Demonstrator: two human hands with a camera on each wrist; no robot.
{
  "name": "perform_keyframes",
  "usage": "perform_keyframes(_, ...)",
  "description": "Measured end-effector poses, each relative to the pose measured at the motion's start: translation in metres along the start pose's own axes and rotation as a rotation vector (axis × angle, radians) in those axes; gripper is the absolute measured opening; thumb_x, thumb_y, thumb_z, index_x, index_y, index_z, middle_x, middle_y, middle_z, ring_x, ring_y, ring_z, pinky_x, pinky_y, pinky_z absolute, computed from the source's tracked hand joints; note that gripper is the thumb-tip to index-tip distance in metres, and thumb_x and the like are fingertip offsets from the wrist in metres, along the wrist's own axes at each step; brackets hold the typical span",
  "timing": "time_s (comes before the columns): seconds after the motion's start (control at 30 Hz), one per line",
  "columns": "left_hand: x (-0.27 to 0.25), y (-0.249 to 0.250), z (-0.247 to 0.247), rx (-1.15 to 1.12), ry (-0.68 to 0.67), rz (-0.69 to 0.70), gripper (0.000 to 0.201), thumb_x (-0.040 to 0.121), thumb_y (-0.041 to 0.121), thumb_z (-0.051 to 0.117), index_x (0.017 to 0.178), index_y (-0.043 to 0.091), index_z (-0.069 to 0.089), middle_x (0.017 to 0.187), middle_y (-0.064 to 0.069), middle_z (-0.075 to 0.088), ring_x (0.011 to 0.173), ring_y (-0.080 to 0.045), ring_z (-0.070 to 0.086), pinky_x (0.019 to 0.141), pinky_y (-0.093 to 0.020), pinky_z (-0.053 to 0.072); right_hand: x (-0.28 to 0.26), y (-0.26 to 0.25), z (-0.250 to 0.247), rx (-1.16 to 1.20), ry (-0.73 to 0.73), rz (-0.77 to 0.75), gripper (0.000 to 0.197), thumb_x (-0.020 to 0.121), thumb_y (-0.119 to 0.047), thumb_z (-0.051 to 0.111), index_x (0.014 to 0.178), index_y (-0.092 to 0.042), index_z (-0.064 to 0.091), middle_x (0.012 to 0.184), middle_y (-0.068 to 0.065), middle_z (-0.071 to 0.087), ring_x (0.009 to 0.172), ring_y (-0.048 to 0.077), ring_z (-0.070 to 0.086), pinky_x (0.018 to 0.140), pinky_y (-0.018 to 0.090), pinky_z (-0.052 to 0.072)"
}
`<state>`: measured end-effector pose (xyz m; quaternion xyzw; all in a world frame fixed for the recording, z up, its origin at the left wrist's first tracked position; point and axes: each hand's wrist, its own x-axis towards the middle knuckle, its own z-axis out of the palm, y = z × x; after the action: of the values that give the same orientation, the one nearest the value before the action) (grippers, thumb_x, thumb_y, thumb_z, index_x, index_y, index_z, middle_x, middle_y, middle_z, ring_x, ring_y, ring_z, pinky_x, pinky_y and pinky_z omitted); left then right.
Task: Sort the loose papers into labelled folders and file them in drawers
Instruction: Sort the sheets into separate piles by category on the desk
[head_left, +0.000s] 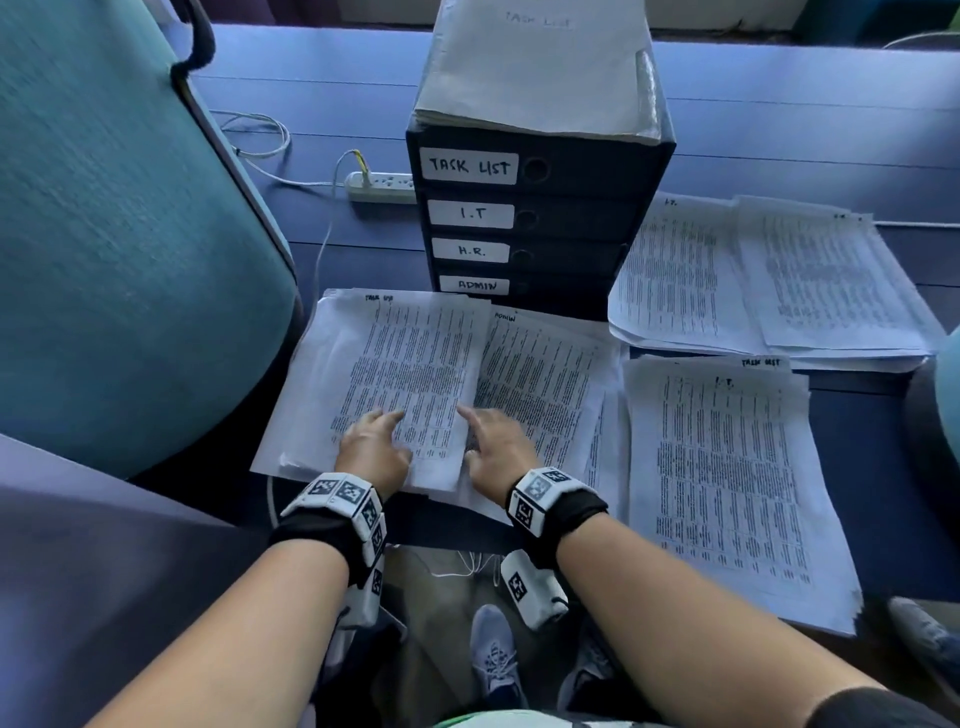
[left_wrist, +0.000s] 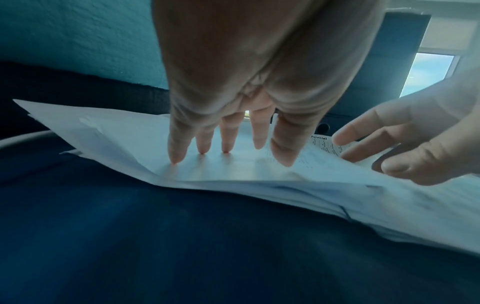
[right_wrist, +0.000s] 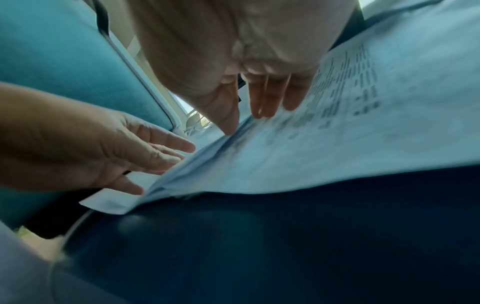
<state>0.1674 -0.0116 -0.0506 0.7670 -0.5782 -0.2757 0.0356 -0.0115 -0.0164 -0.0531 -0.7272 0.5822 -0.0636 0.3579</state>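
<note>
teal chair (head_left: 119, 249), power strip (head_left: 376, 187), drawer unit (head_left: 530, 218)

Both hands are flat on the paperwork here. The left hand (head_left: 375, 448) has its fingers spread on the sheet headed TASK LIST (head_left: 395, 364), and the right hand (head_left: 496, 448) sits just beside it with its fingertips at that sheet's right edge, where the ADMIN sheet (head_left: 545, 384) starts. Straight past the fingertips stands the dark drawer unit (head_left: 571, 208), labelled TASK LIST, I.T, H.R. and ADMIN top to bottom, with a folder (head_left: 535, 67) lying on top. Off to the right of the right hand's fingers are more printed piles (head_left: 727, 467).
</note>
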Motion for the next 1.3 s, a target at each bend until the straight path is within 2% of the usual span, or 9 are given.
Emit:
perform_keyframes(0.07, 0.002, -0.002, 0.003, 0.030, -0.054, -0.028, 0.063, 0.090, 0.022, 0.065, 0.147, 0.026, 0.039, 0.159, -0.006, 0.024, 0.145, -0.027, 0.024, 0.119, -0.041, 0.021, -0.003, 0.007, 0.003, -0.105, 0.059, 0.047, 0.067, 0.088, -0.018, 0.057, 0.146, -0.029, 0.026, 0.146, -0.002, 0.030, 0.133, 0.024, 0.028, 0.116, 0.043, 0.020)
perform_keyframes(0.23, 0.007, -0.001, 0.005, 0.067, -0.089, -0.074, 0.069, 0.087, 0.015, 0.066, 0.148, 0.031, 0.036, 0.161, -0.007, 0.013, 0.148, -0.031, 0.014, 0.119, -0.050, 0.022, -0.009, 0.025, 0.001, -0.224, 0.002, 0.114, 0.078, 0.082, -0.012, 0.059, 0.145, -0.038, 0.021, 0.152, -0.006, 0.015, 0.140, 0.027, 0.014, 0.117, 0.051, 0.009)
perform_keyframes(0.4, 0.007, 0.001, 0.007, 0.060, -0.075, -0.106, 0.070, 0.083, 0.005, 0.062, 0.145, 0.032, 0.041, 0.159, -0.006, 0.016, 0.146, -0.030, 0.016, 0.117, -0.048, 0.026, -0.013, 0.032, -0.006, -0.230, -0.003, 0.093, 0.079, 0.078, -0.006, 0.059, 0.143, -0.038, 0.027, 0.149, -0.009, 0.017, 0.137, 0.023, 0.016, 0.116, 0.048, 0.008)
perform_keyframes(0.5, 0.003, 0.010, 0.007, 0.067, -0.013, -0.096, 0.065, 0.081, 0.000, 0.056, 0.140, 0.027, 0.047, 0.148, -0.007, 0.030, 0.135, -0.029, 0.029, 0.110, -0.044, 0.036, -0.016, 0.034, -0.010, -0.204, -0.006, 0.076, 0.072, 0.082, -0.013, 0.061, 0.142, -0.036, 0.030, 0.149, -0.009, 0.019, 0.136, 0.023, 0.017, 0.115, 0.048, 0.010)
perform_keyframes(0.63, -0.001, 0.027, 0.008, 0.067, 0.018, -0.065, 0.060, 0.084, -0.006, 0.049, 0.136, 0.023, 0.050, 0.135, -0.008, 0.040, 0.125, -0.029, 0.036, 0.101, -0.040, 0.041, -0.020, 0.038, -0.021, -0.123, 0.096, 0.086, 0.059, 0.087, -0.020, 0.059, 0.141, -0.033, 0.037, 0.140, -0.006, 0.031, 0.127, 0.023, 0.028, 0.114, 0.047, 0.022)
perform_keyframes(0.77, -0.001, 0.047, 0.014, 0.003, 0.011, -0.006, 0.046, 0.089, 0.001, 0.052, 0.130, 0.021, 0.056, 0.130, -0.008, 0.048, 0.120, -0.029, 0.045, 0.099, -0.039, 0.044, -0.028, 0.052, -0.036, -0.108, 0.258, 0.105, 0.039, 0.090, -0.016, 0.055, 0.129, -0.023, 0.054, 0.121, 0.000, 0.047, 0.113, 0.023, 0.043, 0.101, 0.039, 0.039)
perform_keyframes(1.07, -0.014, 0.111, 0.034, -0.110, -0.042, 0.159, 0.034, 0.090, 0.005, 0.056, 0.120, 0.017, 0.064, 0.122, -0.004, 0.058, 0.095, -0.017, 0.058, 0.076, -0.021, 0.048, -0.053, 0.101, -0.068, -0.046, 0.387, 0.192, 0.021, 0.092, -0.014, 0.053, 0.106, -0.018, 0.068, 0.103, 0.004, 0.054, 0.095, 0.027, 0.054, 0.084, 0.039, 0.050)
perform_keyframes(1.17, -0.017, 0.134, 0.045, -0.151, -0.073, 0.211, 0.029, 0.091, 0.012, 0.059, 0.118, 0.016, 0.066, 0.117, -0.003, 0.066, 0.105, -0.019, 0.062, 0.094, -0.032, 0.051, -0.065, 0.121, -0.085, -0.045, 0.399, 0.235, 0.021, 0.094, -0.018, 0.050, 0.104, -0.018, 0.069, 0.102, 0.002, 0.055, 0.094, 0.024, 0.055, 0.083, 0.036, 0.051)
perform_keyframes(1.3, -0.023, 0.168, 0.061, -0.138, -0.112, 0.282, 0.025, 0.093, 0.017, 0.061, 0.117, 0.013, 0.067, 0.114, 0.000, 0.069, 0.106, -0.017, 0.064, 0.097, -0.027, 0.046, -0.082, 0.153, -0.108, -0.020, 0.410, 0.285, 0.021, 0.095, -0.017, 0.049, 0.105, -0.017, 0.068, 0.103, 0.002, 0.058, 0.096, 0.022, 0.056, 0.084, 0.035, 0.050)
